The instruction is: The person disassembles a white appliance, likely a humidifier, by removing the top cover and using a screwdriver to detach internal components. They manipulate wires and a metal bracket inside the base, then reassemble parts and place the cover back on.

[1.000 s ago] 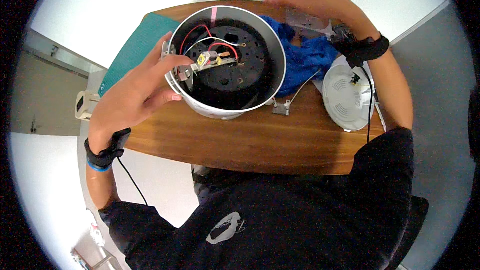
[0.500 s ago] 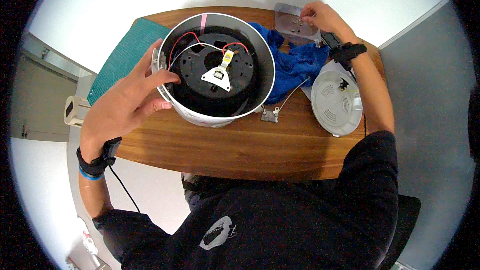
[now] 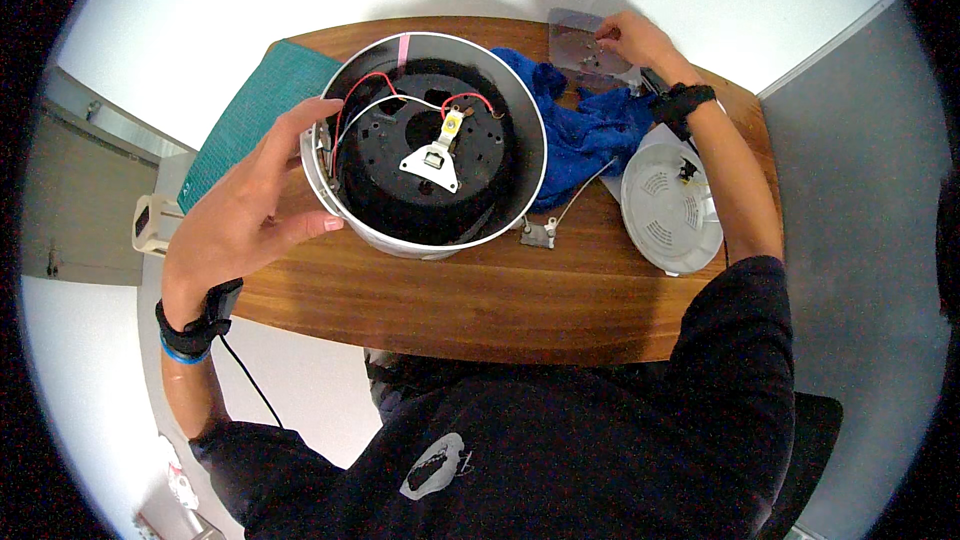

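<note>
On the far left of the wooden table (image 3: 470, 310) lies a green mat (image 3: 250, 115). The left hand (image 3: 245, 215) is spread open against the left wall of a round white pot shell (image 3: 430, 145) standing mid-table, its inside showing red and white wires (image 3: 400, 90). A blue cloth (image 3: 580, 130) lies right of it, a white round lid (image 3: 668, 205) beyond. At the far right, the right hand (image 3: 630, 40) pinches a grey metal plate (image 3: 585, 45).
</note>
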`<state>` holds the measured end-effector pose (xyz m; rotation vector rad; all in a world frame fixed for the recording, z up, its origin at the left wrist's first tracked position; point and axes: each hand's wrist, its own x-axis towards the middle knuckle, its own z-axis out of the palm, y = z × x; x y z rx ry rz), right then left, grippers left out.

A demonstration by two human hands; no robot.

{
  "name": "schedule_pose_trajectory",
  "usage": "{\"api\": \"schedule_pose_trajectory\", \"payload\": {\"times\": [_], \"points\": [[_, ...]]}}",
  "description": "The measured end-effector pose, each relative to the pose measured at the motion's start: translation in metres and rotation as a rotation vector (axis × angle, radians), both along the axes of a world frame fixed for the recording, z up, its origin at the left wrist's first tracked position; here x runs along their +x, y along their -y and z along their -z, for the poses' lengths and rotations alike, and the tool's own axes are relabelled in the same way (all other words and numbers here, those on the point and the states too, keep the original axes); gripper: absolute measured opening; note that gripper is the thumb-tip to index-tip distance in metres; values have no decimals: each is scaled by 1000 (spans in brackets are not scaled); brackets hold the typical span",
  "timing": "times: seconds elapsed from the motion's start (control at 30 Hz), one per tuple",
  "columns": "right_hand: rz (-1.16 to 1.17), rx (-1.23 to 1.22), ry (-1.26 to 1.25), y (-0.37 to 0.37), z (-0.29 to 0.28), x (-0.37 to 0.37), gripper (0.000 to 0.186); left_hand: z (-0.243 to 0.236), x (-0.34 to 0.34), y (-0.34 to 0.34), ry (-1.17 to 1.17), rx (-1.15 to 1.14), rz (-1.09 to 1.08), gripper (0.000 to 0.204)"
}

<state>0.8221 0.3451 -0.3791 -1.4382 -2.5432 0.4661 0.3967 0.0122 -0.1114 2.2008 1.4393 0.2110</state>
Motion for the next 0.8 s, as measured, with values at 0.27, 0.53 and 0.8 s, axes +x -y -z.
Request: {"api": "schedule_pose_trajectory", "payload": {"times": [0.27, 0.53, 0.8], "points": [[-13, 22, -97, 60, -55, -34, 23, -10, 14, 4, 39, -3, -62, 105], [-320, 68, -571, 186, -158, -68, 32, 15, 3, -8, 119, 189, 55, 103], [-627, -38, -465, 235, -164, -74, 58, 30, -15, -6, 71, 326, -18, 96]]}}
